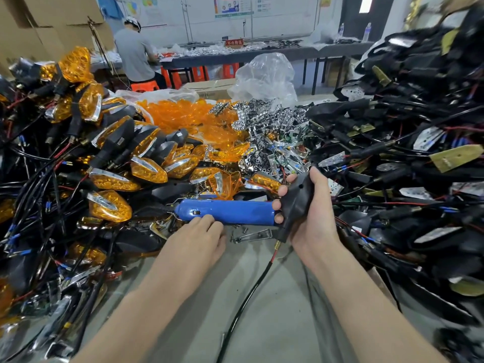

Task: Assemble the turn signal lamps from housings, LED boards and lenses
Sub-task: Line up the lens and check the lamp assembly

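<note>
Curled round a black lamp housing [298, 195], the right hand [311, 221] grasps it above the grey table [262, 323], thumb on the far side and fingertips wrapped over the near edge. The housing's stem points down, and a black cable [251, 292] with a red lead runs from it towards the viewer.

The left hand [199, 239] rests on a blue electric screwdriver [227, 212], which lies on its side just left of the housing. Its fingers lie fairly straight on the tool's near flank, not wrapped round it.

A small metal bracket [251, 234] and a few screws lie on the table between the hands.

To the left is a heap of assembled amber lamps [110, 153] with trailing wires. Behind the screwdriver are loose amber lenses [183, 113] and chrome reflectors [267, 132], with a crumpled clear bag [264, 74] beyond them. On the right rises a tangle of black housings [406, 153] and wires.

Farther back (at another long bench) a person [133, 53] in a grey shirt sits facing away.
</note>
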Demonstrator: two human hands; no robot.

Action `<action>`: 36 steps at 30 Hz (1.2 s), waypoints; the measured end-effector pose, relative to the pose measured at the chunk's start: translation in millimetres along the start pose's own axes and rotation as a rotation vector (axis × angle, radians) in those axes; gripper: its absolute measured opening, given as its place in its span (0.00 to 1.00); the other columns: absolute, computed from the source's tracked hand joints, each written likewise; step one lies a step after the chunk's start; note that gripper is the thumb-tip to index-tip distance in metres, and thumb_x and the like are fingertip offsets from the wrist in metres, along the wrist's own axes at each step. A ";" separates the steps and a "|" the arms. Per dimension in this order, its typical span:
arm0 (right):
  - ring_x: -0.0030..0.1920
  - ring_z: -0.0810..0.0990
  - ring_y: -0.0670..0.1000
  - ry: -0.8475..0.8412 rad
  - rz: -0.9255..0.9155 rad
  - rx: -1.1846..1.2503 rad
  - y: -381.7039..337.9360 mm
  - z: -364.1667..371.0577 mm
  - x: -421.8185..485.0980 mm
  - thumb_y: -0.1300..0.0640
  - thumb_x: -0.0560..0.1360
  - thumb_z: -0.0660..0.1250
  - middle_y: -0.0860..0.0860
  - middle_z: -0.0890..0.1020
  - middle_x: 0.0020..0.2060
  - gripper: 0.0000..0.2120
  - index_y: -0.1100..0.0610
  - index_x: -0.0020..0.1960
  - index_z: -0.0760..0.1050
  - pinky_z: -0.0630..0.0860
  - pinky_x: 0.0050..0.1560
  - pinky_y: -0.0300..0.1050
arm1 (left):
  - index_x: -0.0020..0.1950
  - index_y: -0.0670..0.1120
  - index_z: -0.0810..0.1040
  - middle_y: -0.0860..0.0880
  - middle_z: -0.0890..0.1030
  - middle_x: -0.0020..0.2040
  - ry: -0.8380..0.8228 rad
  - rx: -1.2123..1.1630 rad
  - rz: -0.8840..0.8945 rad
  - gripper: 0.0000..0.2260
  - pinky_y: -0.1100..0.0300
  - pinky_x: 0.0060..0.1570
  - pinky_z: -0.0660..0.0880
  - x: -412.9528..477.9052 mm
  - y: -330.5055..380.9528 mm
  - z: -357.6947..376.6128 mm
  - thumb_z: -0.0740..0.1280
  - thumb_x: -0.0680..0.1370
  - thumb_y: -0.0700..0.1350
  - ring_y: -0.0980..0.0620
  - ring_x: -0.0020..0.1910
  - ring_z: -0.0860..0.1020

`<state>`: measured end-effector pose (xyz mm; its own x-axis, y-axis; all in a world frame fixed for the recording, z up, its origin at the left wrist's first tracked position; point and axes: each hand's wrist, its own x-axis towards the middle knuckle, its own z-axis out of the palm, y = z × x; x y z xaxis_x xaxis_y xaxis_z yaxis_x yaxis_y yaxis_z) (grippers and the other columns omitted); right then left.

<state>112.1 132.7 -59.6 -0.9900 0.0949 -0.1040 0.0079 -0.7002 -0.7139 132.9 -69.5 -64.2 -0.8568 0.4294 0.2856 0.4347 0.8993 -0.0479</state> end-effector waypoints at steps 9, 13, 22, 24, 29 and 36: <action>0.26 0.78 0.52 0.041 -0.097 -0.141 9.5 6.2 2.8 0.33 0.73 0.62 0.51 0.81 0.32 0.21 0.47 0.36 0.82 0.72 0.26 0.42 | 0.47 0.53 0.82 0.57 0.83 0.44 0.422 -1.114 -0.178 0.05 0.72 0.41 0.74 33.2 57.4 -16.2 0.68 0.79 0.43 0.58 0.43 0.81; 0.34 0.83 0.51 0.078 -0.112 -0.208 14.0 4.7 3.5 0.29 0.65 0.65 0.50 0.85 0.36 0.23 0.47 0.39 0.84 0.79 0.32 0.45 | 0.48 0.53 0.82 0.56 0.82 0.44 0.411 -1.142 -0.135 0.05 0.61 0.41 0.79 49.4 74.9 -17.9 0.68 0.80 0.44 0.56 0.44 0.80; 0.38 0.84 0.49 0.056 -0.140 -0.175 15.1 5.8 2.6 0.31 0.65 0.67 0.49 0.85 0.37 0.20 0.47 0.39 0.84 0.80 0.36 0.43 | 0.48 0.52 0.80 0.58 0.79 0.44 0.419 -1.000 -0.103 0.04 0.53 0.41 0.80 51.3 73.4 -10.8 0.66 0.81 0.47 0.55 0.44 0.79; 0.39 0.84 0.49 0.060 -0.136 -0.174 14.8 5.8 2.7 0.32 0.68 0.67 0.49 0.85 0.37 0.19 0.47 0.38 0.84 0.80 0.37 0.43 | 0.48 0.51 0.79 0.58 0.79 0.44 0.436 -0.938 -0.098 0.04 0.63 0.43 0.76 51.7 75.1 -11.2 0.66 0.81 0.46 0.57 0.44 0.78; 0.39 0.83 0.50 0.062 -0.133 -0.163 12.6 5.2 0.8 0.34 0.70 0.65 0.50 0.85 0.37 0.19 0.48 0.39 0.84 0.80 0.38 0.43 | 0.48 0.50 0.79 0.58 0.78 0.44 0.467 -0.811 -0.077 0.04 0.68 0.43 0.73 51.4 77.5 -15.7 0.66 0.81 0.46 0.60 0.44 0.77; 0.40 0.80 0.53 0.074 -0.165 -0.197 12.5 8.7 -0.9 0.35 0.74 0.63 0.53 0.82 0.38 0.19 0.49 0.39 0.82 0.78 0.39 0.45 | 0.47 0.50 0.79 0.57 0.78 0.45 0.390 -0.791 -0.096 0.03 0.58 0.44 0.77 54.5 76.1 -20.8 0.67 0.80 0.46 0.59 0.44 0.78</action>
<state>111.9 117.7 -62.4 -0.9672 0.2534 -0.0202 -0.1186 -0.5201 -0.8458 125.0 20.6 -32.4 -0.8066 0.1665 0.5672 0.5541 0.5472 0.6273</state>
